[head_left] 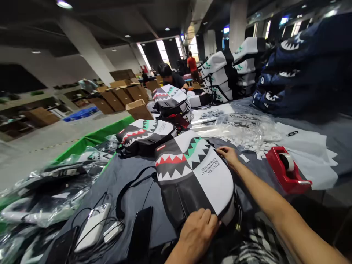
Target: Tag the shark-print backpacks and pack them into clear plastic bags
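A backpack (189, 172) with a black, grey and white shark-mouth print lies face up on the grey-covered table in front of me. Its teeth are edged in red and green, and small print marks the white panel. My left hand (198, 229) is closed over the near edge, its fingertips partly hidden. At the far right edge, my right hand (228, 154) pinches the side seam with thumb and fingers; what lies between the fingertips is too small to make out. A black strap (123, 194) trails off the bag's left side.
Another shark-print backpack (147, 134) lies just beyond. On the right are a red tape dispenser (287, 170) and clear plastic bags (242, 126). A phone (140, 231), a white power bank (93, 227) and cables sit front left. Bagged goods (55, 190) fill the green-edged left side.
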The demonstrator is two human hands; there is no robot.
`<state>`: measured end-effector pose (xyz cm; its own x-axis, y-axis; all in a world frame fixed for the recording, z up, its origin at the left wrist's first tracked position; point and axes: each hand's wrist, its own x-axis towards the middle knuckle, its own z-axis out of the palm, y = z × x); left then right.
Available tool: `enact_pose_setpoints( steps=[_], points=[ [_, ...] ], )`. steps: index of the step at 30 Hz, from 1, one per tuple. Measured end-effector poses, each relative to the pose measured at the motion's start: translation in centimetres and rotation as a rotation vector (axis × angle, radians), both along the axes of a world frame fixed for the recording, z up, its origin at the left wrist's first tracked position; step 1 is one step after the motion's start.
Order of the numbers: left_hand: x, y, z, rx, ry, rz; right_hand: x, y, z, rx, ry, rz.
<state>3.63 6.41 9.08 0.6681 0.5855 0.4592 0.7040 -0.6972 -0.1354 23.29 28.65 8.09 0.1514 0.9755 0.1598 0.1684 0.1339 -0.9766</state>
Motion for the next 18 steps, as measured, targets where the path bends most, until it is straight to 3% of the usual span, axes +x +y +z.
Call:
enact_pose_setpoints(
  steps=[3, 5, 8, 10, 13, 15, 18],
  points=[
    [0.3, 0.6, 0.7, 0.059, -0.103, 0.021, -1.2, 1.1, -0.9, -0.043, -0.039, 0.029],
    [0.8, 0.2, 0.3, 0.135, -0.246, -0.03, -0.4, -0.6, -2.2, -0.064, -0.064, 0.026],
    [1.8, -1.9, -1.3, 0.078, -0.317, -0.117, 2.0, -7.2, -4.6, -0.025, -0.128, 0.035],
    [2.7, -2.9, -2.6, -0.066, -0.225, -0.061, 3.5, -12.9, -6.5, 0.129, -0.272, 0.132],
    [4.6, -2.6, -3.8, -0.229, -0.097, 0.058, 4.2, -19.4, -9.3, 0.175, -0.392, 0.247],
    [6.2, -1.5, -3.6, -0.315, -0.029, 0.093, 3.9, -20.8, -10.5, 0.166, -0.452, 0.265],
    [8.5, -0.2, -2.5, -0.475, 0.054, 0.204, 3.3, -19.6, -11.1, 0.128, -0.561, 0.189]
  ],
)
